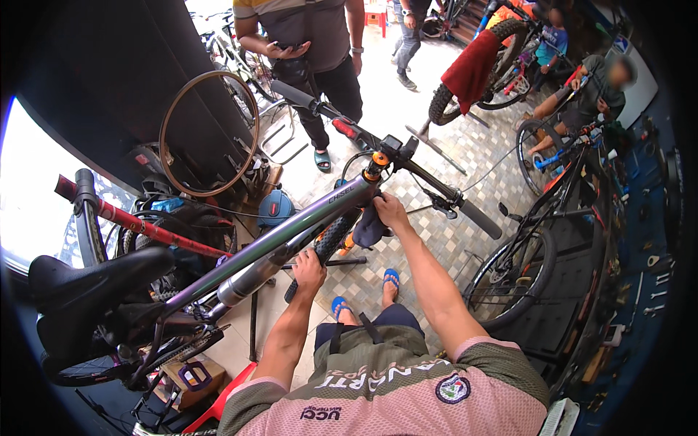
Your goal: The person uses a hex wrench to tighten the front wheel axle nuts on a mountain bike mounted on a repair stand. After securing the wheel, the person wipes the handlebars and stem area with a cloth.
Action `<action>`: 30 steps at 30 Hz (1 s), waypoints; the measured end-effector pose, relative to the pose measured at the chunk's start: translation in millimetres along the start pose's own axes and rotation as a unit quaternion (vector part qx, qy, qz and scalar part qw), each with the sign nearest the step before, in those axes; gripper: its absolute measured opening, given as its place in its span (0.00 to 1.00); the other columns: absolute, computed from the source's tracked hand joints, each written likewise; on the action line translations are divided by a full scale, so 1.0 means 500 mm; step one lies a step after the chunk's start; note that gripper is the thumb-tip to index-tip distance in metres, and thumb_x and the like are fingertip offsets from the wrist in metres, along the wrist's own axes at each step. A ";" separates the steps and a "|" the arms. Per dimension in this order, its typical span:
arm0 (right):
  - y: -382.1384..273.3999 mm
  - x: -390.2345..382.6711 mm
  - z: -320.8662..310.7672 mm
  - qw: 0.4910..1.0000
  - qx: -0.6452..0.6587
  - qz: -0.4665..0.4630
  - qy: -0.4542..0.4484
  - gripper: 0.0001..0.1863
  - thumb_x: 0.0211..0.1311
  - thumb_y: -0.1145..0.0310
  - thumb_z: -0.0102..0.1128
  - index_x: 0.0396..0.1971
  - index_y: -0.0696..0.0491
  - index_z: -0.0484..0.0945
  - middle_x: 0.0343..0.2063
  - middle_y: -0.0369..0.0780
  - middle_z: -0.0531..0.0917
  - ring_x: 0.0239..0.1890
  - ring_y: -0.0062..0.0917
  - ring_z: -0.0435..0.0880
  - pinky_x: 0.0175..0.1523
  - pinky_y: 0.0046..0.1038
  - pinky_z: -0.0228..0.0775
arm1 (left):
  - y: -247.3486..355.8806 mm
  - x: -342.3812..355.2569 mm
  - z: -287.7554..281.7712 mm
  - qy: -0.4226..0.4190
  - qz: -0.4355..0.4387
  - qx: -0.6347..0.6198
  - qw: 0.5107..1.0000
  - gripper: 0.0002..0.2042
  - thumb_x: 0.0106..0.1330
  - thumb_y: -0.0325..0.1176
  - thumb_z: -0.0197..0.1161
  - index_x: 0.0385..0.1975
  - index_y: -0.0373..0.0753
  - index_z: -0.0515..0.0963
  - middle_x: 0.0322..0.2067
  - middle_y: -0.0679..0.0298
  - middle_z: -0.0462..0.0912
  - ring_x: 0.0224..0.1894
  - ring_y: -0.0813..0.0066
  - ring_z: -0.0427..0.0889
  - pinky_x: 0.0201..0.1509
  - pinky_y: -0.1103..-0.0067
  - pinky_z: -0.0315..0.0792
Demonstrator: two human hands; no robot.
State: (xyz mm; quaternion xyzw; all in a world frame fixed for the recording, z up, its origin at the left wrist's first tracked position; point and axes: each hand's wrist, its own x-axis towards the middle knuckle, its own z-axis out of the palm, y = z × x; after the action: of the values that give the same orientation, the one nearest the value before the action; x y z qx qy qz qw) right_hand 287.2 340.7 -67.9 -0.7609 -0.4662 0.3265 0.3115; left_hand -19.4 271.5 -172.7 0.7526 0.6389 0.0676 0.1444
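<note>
A mountain bike with a purple-green frame (273, 248) stands across in front of me, saddle (102, 280) to the left and handlebar (429, 176) to the right. My left hand (310, 272) grips the knobby front tire (336, 236) below the frame, its fingers curled over the tread. Close under the head tube, my right hand (392, 212) is closed on a dark cloth (369, 227) beside the fork. A silver bottle (236, 285) sits along the down tube.
A person (309, 36) stands beyond the handlebar, and another person (592, 94) sits at the far right. A bare rim (167, 142) and a blue helmet-like object (276, 208) are at the left. Another bike (509, 280) and a tool board (651, 280) line the right. A red cloth (471, 73) hangs over a wheel.
</note>
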 end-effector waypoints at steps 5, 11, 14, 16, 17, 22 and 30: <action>0.014 0.005 0.013 0.999 -0.005 0.017 0.035 0.27 0.72 0.48 0.51 0.52 0.58 0.80 0.46 0.61 0.85 0.51 0.59 0.85 0.57 0.46 0.77 | 0.012 0.000 -0.004 0.012 0.014 0.012 1.000 0.36 0.57 0.41 0.75 0.64 0.35 0.68 0.53 0.50 0.76 0.57 0.48 0.79 0.55 0.53 0.76; 0.024 -0.081 0.058 0.962 0.113 -0.222 0.115 0.25 0.74 0.51 0.59 0.62 0.50 0.72 0.48 0.55 0.86 0.53 0.55 0.85 0.58 0.47 0.76 | 0.008 0.009 -0.003 0.014 0.019 0.012 1.000 0.34 0.57 0.40 0.73 0.63 0.35 0.70 0.52 0.51 0.77 0.56 0.50 0.80 0.55 0.54 0.76; 0.027 -0.076 0.007 0.977 0.002 -0.212 0.026 0.28 0.68 0.50 0.64 0.62 0.48 0.72 0.51 0.50 0.86 0.52 0.54 0.86 0.56 0.48 0.77 | 0.002 0.010 -0.006 0.006 0.020 0.017 1.000 0.34 0.56 0.39 0.74 0.62 0.36 0.69 0.53 0.51 0.77 0.57 0.49 0.80 0.56 0.53 0.75; 0.014 -0.061 -0.031 0.976 -0.119 -0.182 -0.024 0.32 0.61 0.42 0.71 0.58 0.46 0.77 0.49 0.47 0.87 0.51 0.49 0.88 0.53 0.48 0.80 | 0.000 0.013 -0.002 0.005 0.024 0.019 1.000 0.35 0.56 0.40 0.77 0.61 0.37 0.68 0.52 0.51 0.77 0.57 0.47 0.79 0.57 0.52 0.75; -0.014 -0.061 -0.045 0.967 -0.184 -0.170 -0.039 0.33 0.59 0.40 0.72 0.57 0.46 0.79 0.48 0.46 0.88 0.51 0.47 0.88 0.53 0.48 0.80 | -0.005 0.011 -0.001 0.003 0.022 0.017 1.000 0.34 0.56 0.40 0.77 0.60 0.37 0.68 0.52 0.51 0.77 0.58 0.47 0.79 0.57 0.51 0.75; -0.106 -0.055 -0.068 0.931 -0.327 -0.122 -0.109 0.38 0.56 0.26 0.67 0.52 0.43 0.84 0.42 0.44 0.90 0.49 0.43 0.90 0.54 0.46 0.81 | -0.022 0.016 -0.012 0.010 0.029 0.006 1.000 0.34 0.55 0.39 0.77 0.59 0.37 0.67 0.53 0.50 0.76 0.59 0.46 0.78 0.57 0.51 0.75; -0.034 -0.009 -0.095 0.932 -0.209 -0.194 -0.223 0.35 0.62 0.40 0.71 0.60 0.49 0.78 0.46 0.50 0.89 0.53 0.50 0.87 0.58 0.48 0.78 | -0.046 -0.001 -0.006 0.019 0.049 0.007 0.999 0.36 0.57 0.41 0.77 0.62 0.37 0.66 0.53 0.50 0.76 0.57 0.46 0.79 0.55 0.52 0.76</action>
State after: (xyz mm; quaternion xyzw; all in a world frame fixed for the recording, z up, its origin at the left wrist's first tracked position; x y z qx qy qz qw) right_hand 314.4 334.8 -25.4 -0.6114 -0.7197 0.3162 0.0909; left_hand -42.1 274.7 -176.8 0.7824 0.6045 0.0843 0.1235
